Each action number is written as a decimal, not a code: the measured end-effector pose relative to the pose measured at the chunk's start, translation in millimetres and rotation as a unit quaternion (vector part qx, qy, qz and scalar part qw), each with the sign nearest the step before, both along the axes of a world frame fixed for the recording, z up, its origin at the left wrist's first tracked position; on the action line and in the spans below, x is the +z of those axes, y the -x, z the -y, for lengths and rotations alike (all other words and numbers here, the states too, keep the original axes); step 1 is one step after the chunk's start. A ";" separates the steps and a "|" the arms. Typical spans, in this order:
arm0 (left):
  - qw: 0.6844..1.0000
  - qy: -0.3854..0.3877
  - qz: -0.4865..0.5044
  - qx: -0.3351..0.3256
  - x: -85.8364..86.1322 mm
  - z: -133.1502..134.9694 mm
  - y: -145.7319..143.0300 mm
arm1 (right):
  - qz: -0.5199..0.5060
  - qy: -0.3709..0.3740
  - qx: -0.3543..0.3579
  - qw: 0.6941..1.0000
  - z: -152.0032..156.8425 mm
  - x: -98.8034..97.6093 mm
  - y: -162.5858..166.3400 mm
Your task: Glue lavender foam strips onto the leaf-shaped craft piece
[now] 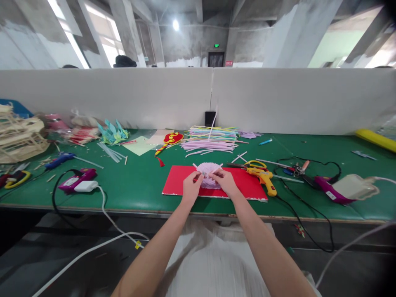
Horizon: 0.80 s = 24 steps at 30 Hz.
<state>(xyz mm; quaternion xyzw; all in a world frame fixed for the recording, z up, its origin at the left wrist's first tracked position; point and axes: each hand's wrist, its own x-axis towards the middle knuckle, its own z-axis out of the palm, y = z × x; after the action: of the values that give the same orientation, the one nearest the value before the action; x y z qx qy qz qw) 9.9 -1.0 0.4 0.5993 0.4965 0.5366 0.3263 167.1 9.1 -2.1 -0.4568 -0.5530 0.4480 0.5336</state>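
A pale purple round piece made of bent pipe-cleaner strips (pixel 208 171) lies on a red sheet (pixel 176 181) on the green table. My left hand (pixel 191 187) pinches its left edge with fingers closed. My right hand (pixel 223 181) grips its right side, fingers curled on the strips. A loose white strip sticks out from the piece toward the upper right.
A pile of purple and coloured strips (pixel 212 139) lies behind the red sheet. A yellow glue gun (pixel 263 178) and yellow-handled scissors (pixel 254 165) rest to the right, a purple glue gun (pixel 328 189) farther right. Another purple glue gun (pixel 76 180) with a white plug lies left. White partition (pixel 154 97) behind.
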 end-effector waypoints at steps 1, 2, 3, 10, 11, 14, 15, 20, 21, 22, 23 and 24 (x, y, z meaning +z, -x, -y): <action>1.000 0.000 0.000 -0.001 0.2 -0.3 0.1 | -0.001 0.000 0.000 1.000 -0.2 -0.1 0.0; 1.000 -0.001 0.000 -0.002 0.4 -0.7 0.1 | -0.001 0.001 0.001 1.000 -0.3 0.0 0.2; 1.000 -0.001 0.000 -0.003 0.6 -1.0 0.0 | -0.002 0.001 0.000 1.000 -0.3 0.2 0.4; 1.000 0.007 -0.010 -0.005 -1.5 -2.0 -1.1 | -0.024 0.010 -0.026 0.999 -0.9 -0.1 0.3; 1.000 0.009 -0.014 -0.003 -2.1 -2.6 -0.7 | -0.032 0.012 -0.038 0.999 -1.6 -0.7 -0.4; 0.999 0.017 -0.037 0.030 -2.9 -6.3 2.0 | -0.060 0.014 -0.083 0.995 -4.9 -2.8 -3.3; 0.997 0.022 -0.050 0.050 -2.7 -8.2 3.1 | -0.069 0.015 -0.095 0.993 -6.0 -3.3 -4.0; 0.983 0.058 -0.117 0.129 -0.1 -20.6 2.7 | -0.094 0.025 -0.114 0.989 -8.3 -3.7 -4.2; 0.982 0.063 -0.122 0.130 0.2 -23.5 1.0 | -0.096 0.027 -0.113 0.989 -8.1 -3.3 -3.9; 0.982 0.067 -0.122 0.126 0.3 -26.5 -1.2 | -0.098 0.029 -0.112 0.988 -7.8 -2.8 -3.7; 0.983 0.071 -0.119 0.117 0.3 -29.5 -3.6 | -0.099 0.029 -0.111 0.988 -7.5 -2.4 -3.6; 0.985 0.073 -0.112 0.106 0.1 -32.4 -6.0 | -0.100 0.030 -0.111 0.988 -7.2 -2.1 -3.6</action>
<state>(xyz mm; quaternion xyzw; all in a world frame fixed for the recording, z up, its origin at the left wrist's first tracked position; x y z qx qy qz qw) 15.9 31.4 0.5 0.5743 0.6285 0.4596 0.2530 170.7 16.4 -4.3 -0.4838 -0.4296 0.4457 0.6187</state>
